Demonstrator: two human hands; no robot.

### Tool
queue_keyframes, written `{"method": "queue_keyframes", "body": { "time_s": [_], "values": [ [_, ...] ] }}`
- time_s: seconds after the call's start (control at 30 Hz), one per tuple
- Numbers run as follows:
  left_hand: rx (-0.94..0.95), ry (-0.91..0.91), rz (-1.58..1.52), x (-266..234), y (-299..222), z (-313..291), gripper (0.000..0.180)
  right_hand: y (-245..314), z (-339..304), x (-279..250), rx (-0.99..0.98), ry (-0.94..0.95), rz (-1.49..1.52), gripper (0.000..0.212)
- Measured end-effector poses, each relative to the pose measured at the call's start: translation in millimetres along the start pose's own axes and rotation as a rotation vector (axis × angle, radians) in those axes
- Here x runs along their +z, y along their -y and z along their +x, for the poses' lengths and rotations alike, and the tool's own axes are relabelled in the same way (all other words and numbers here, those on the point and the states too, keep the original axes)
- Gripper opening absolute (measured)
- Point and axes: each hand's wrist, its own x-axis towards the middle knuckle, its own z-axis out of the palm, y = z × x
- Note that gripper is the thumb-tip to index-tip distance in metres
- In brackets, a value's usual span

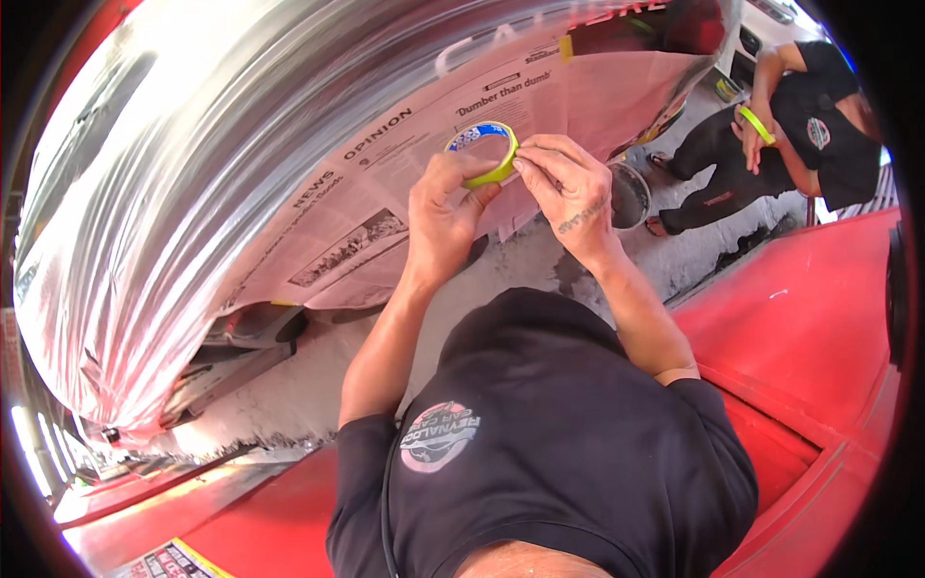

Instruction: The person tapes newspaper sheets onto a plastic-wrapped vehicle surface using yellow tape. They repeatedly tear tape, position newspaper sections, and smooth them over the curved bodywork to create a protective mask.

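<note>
The left hand (441, 207) is keeping a clenched grip around the lower edge of a yellow-green roll of masking tape (485, 149), while the right hand (568, 188) is pinching the roll's right rim with its fingertips. The roll is hovering just in front of newspaper sheets (385, 183) covering a car body beside shiny plastic film (173, 173). A crouching person (771, 135) is working at upper right, near a red panel (800, 318).

Tape roll (484, 152): yellow-green, blue inner core. Newspaper (385, 183): pinkish-white, black print. Plastic sheeting (193, 173) silvery; car panel (809, 318) red; shirt (568, 453) black.
</note>
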Motion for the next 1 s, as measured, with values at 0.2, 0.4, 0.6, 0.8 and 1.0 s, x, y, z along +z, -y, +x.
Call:
{"method": "queue_keyframes", "body": {
  "time_s": [0.2, 0.4, 0.6, 0.8, 1.0],
  "values": [
    [0.033, -0.036, 0.127, -3, 17, -36, 0.031, -5, -27, 23, 0.141, 0.102, 0.035, 0.013],
    [-0.049, -0.091, 0.186, -14, 29, -60, 0.028, -5, -35, 47, 0.233, 0.234, 0.132, 0.01],
    [-0.086, -0.137, 0.271, -29, 27, -78, 0.032, 0, -31, 58, 0.375, 0.408, 0.201, 0.004],
    [-0.497, -0.164, -0.727, -85, 33, -99, 0.025, 3, -2, 73, 0.327, 0.579, 0.587, 0.016],
    [-0.314, -0.44, -0.853, -93, 28, -96, 0.027, 30, 7, 77, 0.491, 0.863, 0.68, 0.02]
  ]
}}
